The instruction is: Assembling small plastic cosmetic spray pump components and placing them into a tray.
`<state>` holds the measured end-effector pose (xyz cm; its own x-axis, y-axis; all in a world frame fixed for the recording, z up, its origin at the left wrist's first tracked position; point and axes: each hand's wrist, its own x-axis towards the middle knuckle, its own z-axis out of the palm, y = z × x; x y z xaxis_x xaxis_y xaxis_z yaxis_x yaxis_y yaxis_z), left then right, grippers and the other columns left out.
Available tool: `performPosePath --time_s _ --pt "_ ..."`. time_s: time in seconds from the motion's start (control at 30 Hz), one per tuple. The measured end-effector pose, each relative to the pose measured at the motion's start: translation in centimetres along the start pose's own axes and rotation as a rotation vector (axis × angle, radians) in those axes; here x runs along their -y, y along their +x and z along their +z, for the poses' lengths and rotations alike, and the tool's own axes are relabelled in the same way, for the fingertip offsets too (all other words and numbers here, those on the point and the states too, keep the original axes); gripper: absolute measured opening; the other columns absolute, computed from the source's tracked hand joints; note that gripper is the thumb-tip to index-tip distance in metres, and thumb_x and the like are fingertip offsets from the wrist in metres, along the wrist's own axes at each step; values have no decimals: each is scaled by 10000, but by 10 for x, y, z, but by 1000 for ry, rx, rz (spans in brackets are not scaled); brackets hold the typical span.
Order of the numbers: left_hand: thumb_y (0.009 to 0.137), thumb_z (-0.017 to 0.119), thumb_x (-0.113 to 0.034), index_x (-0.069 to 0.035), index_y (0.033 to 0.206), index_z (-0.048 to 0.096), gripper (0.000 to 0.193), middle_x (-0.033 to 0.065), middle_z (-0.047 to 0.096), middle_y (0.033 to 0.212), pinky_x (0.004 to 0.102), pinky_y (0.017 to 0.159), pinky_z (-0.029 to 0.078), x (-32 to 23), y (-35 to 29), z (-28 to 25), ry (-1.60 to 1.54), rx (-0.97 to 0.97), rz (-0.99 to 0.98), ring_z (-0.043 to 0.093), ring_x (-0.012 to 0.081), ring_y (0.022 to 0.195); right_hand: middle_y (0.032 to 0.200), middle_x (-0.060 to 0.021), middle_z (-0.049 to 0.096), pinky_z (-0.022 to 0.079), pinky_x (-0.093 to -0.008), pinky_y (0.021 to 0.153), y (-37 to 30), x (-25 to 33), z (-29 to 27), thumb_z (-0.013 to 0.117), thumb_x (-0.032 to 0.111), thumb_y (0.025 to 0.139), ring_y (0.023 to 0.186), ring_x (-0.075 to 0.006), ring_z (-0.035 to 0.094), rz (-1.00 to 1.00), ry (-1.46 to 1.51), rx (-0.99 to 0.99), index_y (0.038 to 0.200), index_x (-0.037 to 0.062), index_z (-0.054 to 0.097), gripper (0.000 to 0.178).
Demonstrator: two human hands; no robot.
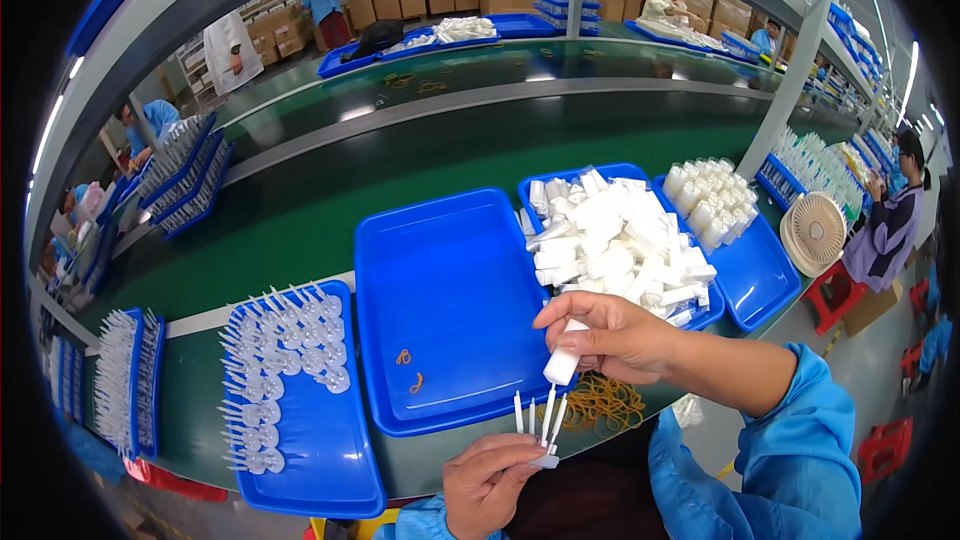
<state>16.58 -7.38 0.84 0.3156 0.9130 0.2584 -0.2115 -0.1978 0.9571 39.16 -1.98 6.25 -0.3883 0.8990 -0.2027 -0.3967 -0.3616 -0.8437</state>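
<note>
Gripping a small white bottle (562, 364) at lower centre, right hand (612, 336) closed, left hand (492, 480) pinching thin white nozzle pieces (540, 418) just below, empty blue tray (450, 290) behind.

Three trays sit side by side on the worktop (300, 220) in front of the person. The left tray (330, 460) carries rows of nozzle tips (285, 360) lying flat. The middle tray (450, 280) holds only two rubber bands (410, 370) near its front edge. To its right, a third tray (600, 175) is heaped with small bottles (620, 240), and further right another tray (760, 280) bears upright bottles (712, 202) at its rear. A pile of rubber bands (600, 402) lies before the heaped tray. A fan (815, 232) stands at the far right.
</note>
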Motion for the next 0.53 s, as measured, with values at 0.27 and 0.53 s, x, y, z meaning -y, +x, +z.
performPosePath --time_s 0.27,0.53 --pt "761 594 75 33 858 639 115 145 638 881 298 711 484 -20 7 7 134 95 -2 616 234 803 861 -18 527 364 -239 605 -7 -4 -5 577 147 886 732 -94 487 4 -74 48 1071 43 493 228" --pt "759 680 -126 -89 1099 583 355 179 494 1248 395 890 441 24 -2 -13 187 392 109 552 266 1059 864 -171 596 445 -403 695 -27 14 3 554 281 885 847 -315 606 -100 -1219 86 984 45 444 278"
